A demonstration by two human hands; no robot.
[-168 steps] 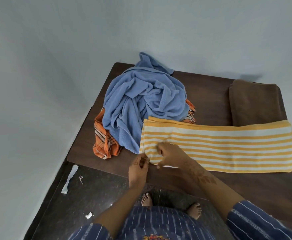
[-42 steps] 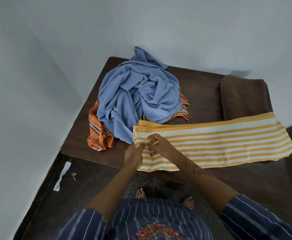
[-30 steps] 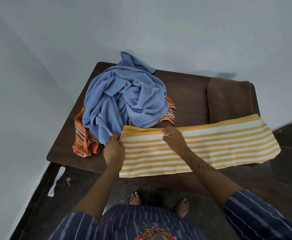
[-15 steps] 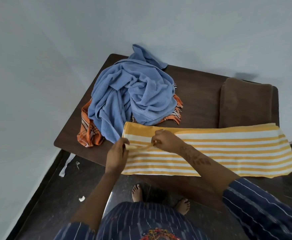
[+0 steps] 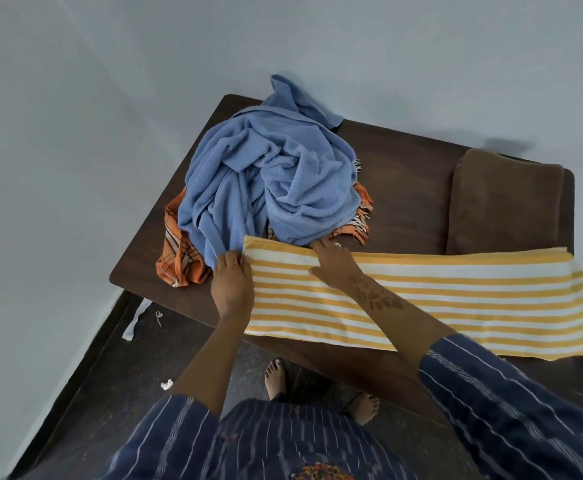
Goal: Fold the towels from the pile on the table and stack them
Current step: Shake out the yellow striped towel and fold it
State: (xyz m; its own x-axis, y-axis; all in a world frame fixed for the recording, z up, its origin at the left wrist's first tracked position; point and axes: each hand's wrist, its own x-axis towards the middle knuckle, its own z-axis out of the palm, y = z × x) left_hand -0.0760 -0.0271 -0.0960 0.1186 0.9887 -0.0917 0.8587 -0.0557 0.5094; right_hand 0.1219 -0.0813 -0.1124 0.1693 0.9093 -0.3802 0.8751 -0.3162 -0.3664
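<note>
A yellow-and-white striped towel [image 5: 456,292] lies folded into a long band across the near edge of the dark wooden table [image 5: 404,188]. My left hand [image 5: 232,282] holds its left end, fingers curled over the edge. My right hand [image 5: 333,263] lies flat on the band's far edge, fingers straight. Behind the band's left end sits the pile: a crumpled blue towel [image 5: 269,181] on top of an orange checked cloth [image 5: 179,258]. A folded brown towel [image 5: 504,206] rests at the table's back right.
Light walls close the table in at the back and left. The dark floor below shows my bare feet [image 5: 276,375], a white strip [image 5: 134,323] and small scraps [image 5: 166,384] near the table's left corner. The striped band's right end overhangs the table edge.
Half a second ago both hands were pinching the band's top layer near its left end. Now the left hand holds the left edge and the right hand has flattened on the far edge.
</note>
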